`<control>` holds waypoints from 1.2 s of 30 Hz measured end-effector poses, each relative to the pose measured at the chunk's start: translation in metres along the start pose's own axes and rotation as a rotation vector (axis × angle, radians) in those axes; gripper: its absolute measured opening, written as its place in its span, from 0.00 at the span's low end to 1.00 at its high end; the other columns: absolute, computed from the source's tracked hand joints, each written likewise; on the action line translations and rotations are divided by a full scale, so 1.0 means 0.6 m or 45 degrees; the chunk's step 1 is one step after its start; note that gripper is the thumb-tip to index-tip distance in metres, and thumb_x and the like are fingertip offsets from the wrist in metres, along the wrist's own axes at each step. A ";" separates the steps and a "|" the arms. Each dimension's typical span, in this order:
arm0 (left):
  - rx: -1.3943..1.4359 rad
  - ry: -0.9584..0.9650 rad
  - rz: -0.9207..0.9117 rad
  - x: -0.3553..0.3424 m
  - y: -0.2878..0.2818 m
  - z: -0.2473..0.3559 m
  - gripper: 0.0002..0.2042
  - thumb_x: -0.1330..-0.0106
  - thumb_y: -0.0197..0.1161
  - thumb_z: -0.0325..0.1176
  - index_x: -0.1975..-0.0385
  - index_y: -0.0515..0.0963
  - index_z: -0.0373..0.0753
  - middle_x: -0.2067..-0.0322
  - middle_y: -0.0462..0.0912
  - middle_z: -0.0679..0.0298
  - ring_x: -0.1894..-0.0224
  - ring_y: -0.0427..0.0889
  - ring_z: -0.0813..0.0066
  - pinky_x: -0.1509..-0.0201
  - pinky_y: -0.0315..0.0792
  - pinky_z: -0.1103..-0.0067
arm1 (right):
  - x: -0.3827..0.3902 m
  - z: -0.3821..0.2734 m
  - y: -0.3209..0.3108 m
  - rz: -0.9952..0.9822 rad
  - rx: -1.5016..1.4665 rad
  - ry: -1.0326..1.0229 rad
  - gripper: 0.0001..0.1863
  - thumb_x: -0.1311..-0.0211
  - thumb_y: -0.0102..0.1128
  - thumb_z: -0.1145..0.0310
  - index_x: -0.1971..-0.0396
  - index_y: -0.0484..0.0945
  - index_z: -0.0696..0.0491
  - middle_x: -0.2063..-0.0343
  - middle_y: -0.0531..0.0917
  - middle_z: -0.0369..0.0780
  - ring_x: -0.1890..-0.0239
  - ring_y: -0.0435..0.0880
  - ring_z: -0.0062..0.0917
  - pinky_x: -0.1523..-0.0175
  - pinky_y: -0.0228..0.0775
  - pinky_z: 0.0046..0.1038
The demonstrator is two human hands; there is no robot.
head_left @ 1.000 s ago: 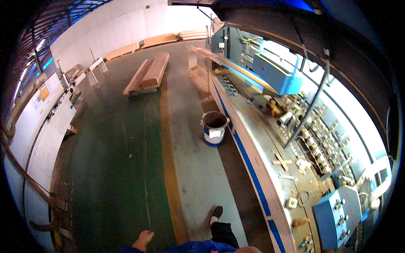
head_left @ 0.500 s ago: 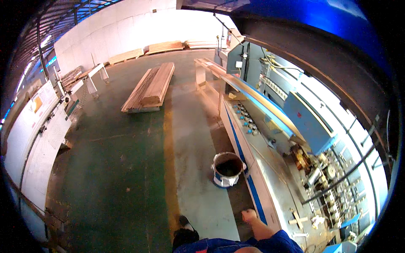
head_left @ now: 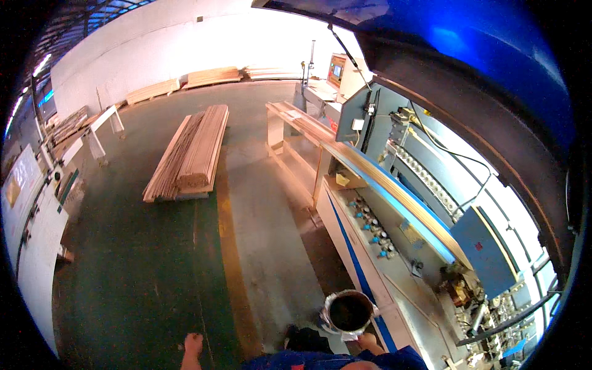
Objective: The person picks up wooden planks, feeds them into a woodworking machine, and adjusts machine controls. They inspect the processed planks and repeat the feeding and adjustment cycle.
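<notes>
My left hand (head_left: pixel 192 342) hangs low at the bottom centre-left over the green floor, its fingers curled with nothing visible in them. My right hand (head_left: pixel 367 343) is at the lower right, just below the rim of a round bucket (head_left: pixel 327 314) with a dark interior; its fingers are mostly hidden, so I cannot tell whether it touches the bucket. The bucket is beside the pale base (head_left: pixel 354 253) of a long machine, whose bed holds blue-topped fittings (head_left: pixel 370 228) and metal cutter assemblies (head_left: pixel 468 296). A wooden rack with long boards (head_left: pixel 296 120) runs into the machine's far end.
A low stack of long planks (head_left: pixel 191 148) lies on the floor ahead. A white machine (head_left: pixel 31 234) lines the left side, with a white stand (head_left: pixel 98 139) beyond. More timber stacks (head_left: pixel 213 77) sit along the back wall. A raised dark hood (head_left: pixel 462 92) overhangs the right.
I have moved forward along the machine: the bucket, plank stack and rack appear lower and nearer. My left hand shows again at bottom left; my right hand is now beside the bucket in view.
</notes>
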State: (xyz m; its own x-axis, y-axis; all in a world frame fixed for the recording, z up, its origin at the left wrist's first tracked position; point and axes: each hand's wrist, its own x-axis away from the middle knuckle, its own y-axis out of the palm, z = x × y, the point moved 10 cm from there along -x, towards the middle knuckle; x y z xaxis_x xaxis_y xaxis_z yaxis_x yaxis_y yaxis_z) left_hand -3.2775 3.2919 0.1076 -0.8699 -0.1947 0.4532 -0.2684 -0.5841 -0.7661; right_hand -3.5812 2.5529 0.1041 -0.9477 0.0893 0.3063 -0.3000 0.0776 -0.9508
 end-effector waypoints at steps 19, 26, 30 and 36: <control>0.091 -0.377 -0.487 -0.653 -0.060 0.591 0.20 0.30 0.59 0.45 0.48 0.73 0.37 0.60 0.81 0.52 0.62 0.79 0.57 0.58 0.73 0.64 | -1.305 0.400 -0.817 0.838 -1.279 0.849 0.17 0.39 0.59 0.58 0.83 0.76 0.52 0.85 0.77 0.37 0.80 0.77 0.26 0.71 0.69 0.31; -0.355 -0.072 -0.171 -1.163 -0.133 0.969 0.16 0.35 0.60 0.41 0.60 0.82 0.32 0.65 0.84 0.46 0.59 0.83 0.47 0.54 0.74 0.57 | -1.472 0.661 -1.300 1.704 -0.891 1.057 0.33 0.36 0.62 0.45 0.43 0.74 0.59 0.54 0.83 0.47 0.53 0.82 0.37 0.47 0.73 0.38; -0.207 0.471 -0.101 -1.477 -0.150 1.430 0.18 0.36 0.61 0.43 0.70 0.80 0.29 0.66 0.84 0.43 0.57 0.82 0.42 0.51 0.74 0.57 | -1.501 0.755 -1.388 1.838 -0.929 1.285 0.51 0.41 0.63 0.39 0.31 0.60 0.65 0.40 0.73 0.57 0.39 0.74 0.50 0.36 0.66 0.44; 0.159 1.164 -0.172 -1.557 -0.162 2.248 0.22 0.35 0.65 0.45 0.48 0.78 0.37 0.58 0.85 0.55 0.55 0.85 0.65 0.48 0.76 0.71 | -1.547 0.756 -1.395 2.328 -0.499 1.434 0.32 0.38 0.65 0.54 0.40 0.69 0.58 0.49 0.80 0.54 0.47 0.81 0.47 0.44 0.72 0.42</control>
State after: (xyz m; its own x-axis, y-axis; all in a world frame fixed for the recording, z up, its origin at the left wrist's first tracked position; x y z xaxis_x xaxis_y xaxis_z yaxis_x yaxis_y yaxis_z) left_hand -1.8805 2.4674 0.3737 -0.8366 0.5463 -0.0406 -0.3908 -0.6472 -0.6546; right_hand -2.4997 1.9547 0.5940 0.4061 0.6495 -0.6428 0.7764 -0.6162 -0.1322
